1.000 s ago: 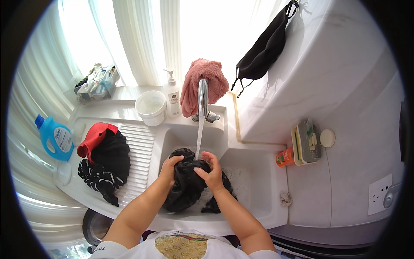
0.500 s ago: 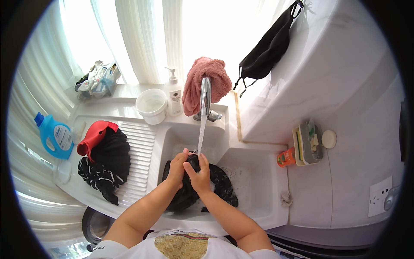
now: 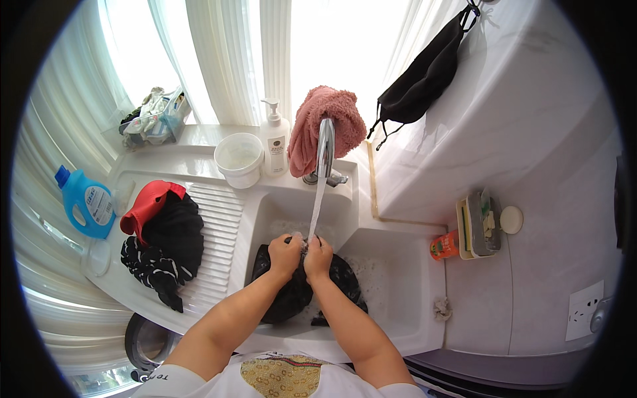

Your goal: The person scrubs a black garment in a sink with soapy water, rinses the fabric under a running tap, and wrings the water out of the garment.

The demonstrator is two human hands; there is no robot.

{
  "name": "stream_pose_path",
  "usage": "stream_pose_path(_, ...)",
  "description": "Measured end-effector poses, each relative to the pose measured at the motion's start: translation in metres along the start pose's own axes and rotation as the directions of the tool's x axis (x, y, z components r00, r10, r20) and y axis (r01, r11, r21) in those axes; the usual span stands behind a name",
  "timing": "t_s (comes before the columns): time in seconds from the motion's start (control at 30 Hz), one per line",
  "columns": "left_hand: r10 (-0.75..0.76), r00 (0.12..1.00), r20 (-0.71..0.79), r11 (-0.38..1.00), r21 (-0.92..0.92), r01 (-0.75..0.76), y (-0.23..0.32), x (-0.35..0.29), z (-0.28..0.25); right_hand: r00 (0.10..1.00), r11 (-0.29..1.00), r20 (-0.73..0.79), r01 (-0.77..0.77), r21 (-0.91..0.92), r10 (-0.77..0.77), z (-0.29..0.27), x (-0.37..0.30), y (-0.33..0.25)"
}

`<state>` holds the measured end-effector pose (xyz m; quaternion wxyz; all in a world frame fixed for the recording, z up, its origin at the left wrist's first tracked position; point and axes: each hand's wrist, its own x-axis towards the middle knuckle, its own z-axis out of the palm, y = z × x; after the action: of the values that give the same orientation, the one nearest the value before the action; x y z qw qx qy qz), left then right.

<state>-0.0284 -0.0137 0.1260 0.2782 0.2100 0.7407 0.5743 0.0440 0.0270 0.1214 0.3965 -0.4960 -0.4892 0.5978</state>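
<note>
Fingers of both hands (image 3: 285,255) (image 3: 318,259) tight on black cloth (image 3: 288,302), bunched end toward tap (image 3: 325,146), long axis unclear

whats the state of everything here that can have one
Black cloth, wet, bunched in the sink
Left hand, closed on the cloth
Right hand, closed on the cloth
Faucet, running
Pink towel, draped
White tub, lidless
Pump bottle, upright
Blue detergent jug, capped
Black face mask, hanging
Black clothes, heaped
</note>
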Motion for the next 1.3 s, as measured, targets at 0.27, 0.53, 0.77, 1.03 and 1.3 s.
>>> stream_pose_path(0.27, 0.147, 0.989, 0.013, 0.933, -0.334, -0.134, 0.05, 0.009, -0.037, 0.833, 0.868, 0.359, -0.485, 0.104, 0.422, -0.047, 0.026, -0.039)
stream_pose_path(0.53, 0.195, 0.893, 0.405, 0.951, -0.301, -0.071, 0.037, -0.017, -0.058, 0.909, 0.851, 0.317, -0.38, 0.362, 0.272, -0.048, 0.008, -0.014)
stream_pose_path(0.77, -0.289, 0.579, 0.762, 0.371, -0.468, 0.802, 0.048, -0.005, -0.063, 0.967, 0.821, 0.235, -0.056, 0.568, -0.096, -0.023, -0.001, -0.049)
stream_pose_path(1.03, 0.075, 0.949, 0.307, 0.771, -0.621, 0.141, 0.058, -0.015, -0.059, 0.594, 0.616, 0.674, -0.746, 0.255, 0.439, -0.047, 0.006, -0.049)
stream_pose_path(1.3, -0.327, 0.683, 0.653, 0.91, 0.023, 0.413, 0.068, 0.0, -0.067, 0.922, 0.856, 0.359, -0.297, 0.422, 0.143, -0.066, 0.007, -0.026)
